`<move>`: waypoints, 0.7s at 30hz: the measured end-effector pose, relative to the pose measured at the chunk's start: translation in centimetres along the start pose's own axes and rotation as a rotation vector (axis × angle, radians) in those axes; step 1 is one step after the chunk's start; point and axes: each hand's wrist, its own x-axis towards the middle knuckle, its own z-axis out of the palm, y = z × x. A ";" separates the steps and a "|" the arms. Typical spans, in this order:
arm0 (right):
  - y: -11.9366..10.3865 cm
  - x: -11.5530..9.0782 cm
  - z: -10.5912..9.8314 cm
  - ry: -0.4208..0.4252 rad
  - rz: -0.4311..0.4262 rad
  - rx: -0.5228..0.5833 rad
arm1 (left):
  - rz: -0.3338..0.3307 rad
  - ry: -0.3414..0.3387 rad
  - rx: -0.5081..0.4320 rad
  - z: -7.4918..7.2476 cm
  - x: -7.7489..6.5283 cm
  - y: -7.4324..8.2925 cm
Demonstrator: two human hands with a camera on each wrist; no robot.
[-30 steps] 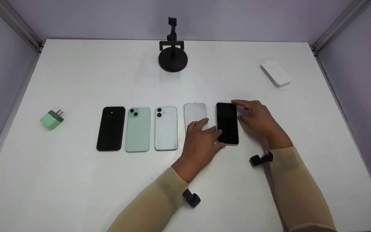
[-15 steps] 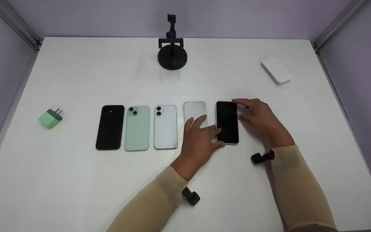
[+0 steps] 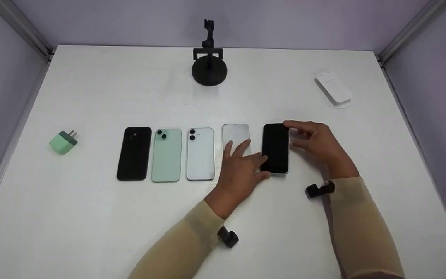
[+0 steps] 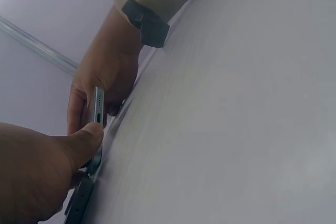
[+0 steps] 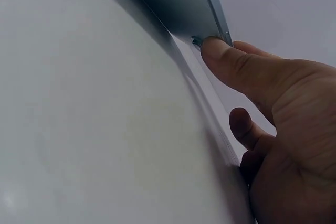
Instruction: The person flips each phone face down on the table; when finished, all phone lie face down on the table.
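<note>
A smartphone (image 3: 275, 149) with a dark screen facing up is between both hands, its right side raised off the white table. My right hand (image 3: 319, 145) pinches its upper right side; in the right wrist view the thumb (image 5: 218, 51) is against the tilted phone's back (image 5: 173, 3). At the lower left corner my left hand (image 3: 238, 174) pinches the phone, and its thumb (image 4: 92, 135) lies by the port end in the left wrist view. A pale, phone-sized slab (image 3: 236, 132) lies partly hidden beneath the left hand's other fingers.
Left of the hands, a white phone (image 3: 200, 155), a mint green phone (image 3: 167, 157) and a black phone (image 3: 134, 155) lie in a row. Farther off are a green charger plug (image 3: 63, 142), a black phone stand (image 3: 209, 71) and a white box-like device (image 3: 333, 87).
The right side of the dark-screened phone has risen slightly, and the right hand has shifted a little to the right with it. The left hand stays at the lower left corner.
</note>
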 end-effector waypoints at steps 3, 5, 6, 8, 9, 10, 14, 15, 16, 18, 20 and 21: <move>0.0 -0.1 0.0 0.007 0.002 0.020 | -0.004 -0.028 -0.004 -0.2 0.0 0.2; -0.1 -0.1 0.0 0.015 0.001 0.020 | -0.004 -0.037 -0.008 -0.3 0.0 0.4; -0.1 -0.1 0.0 0.018 0.000 0.022 | -0.004 -0.040 -0.006 -0.3 -0.1 0.6; -0.1 -0.2 0.0 0.025 -0.001 0.035 | 0.002 -0.030 0.003 -0.2 -0.1 1.1; 0.0 -0.2 0.0 0.029 -0.002 0.040 | 0.003 -0.019 0.014 -0.1 -0.2 1.4; -0.1 -0.3 0.0 0.030 0.000 0.051 | 0.004 -0.004 0.033 -0.1 -0.2 1.8; 0.1 -0.3 0.0 0.023 0.001 0.107 | 0.028 0.074 0.138 0.3 -0.1 3.1; 0.1 -0.3 0.1 0.023 -0.005 0.117 | 0.043 0.088 0.176 0.4 0.0 3.5; 0.1 -0.3 0.1 0.021 -0.010 0.125 | 0.067 0.100 0.213 0.4 0.0 3.8; 0.1 -0.2 0.2 0.015 -0.030 0.116 | 0.109 0.108 0.272 0.5 0.2 4.2; 0.0 0.0 0.4 0.001 -0.052 0.083 | 0.135 0.095 0.322 0.6 0.3 4.5; 0.0 0.0 0.5 -0.003 -0.059 0.070 | 0.140 0.082 0.337 0.6 0.3 4.5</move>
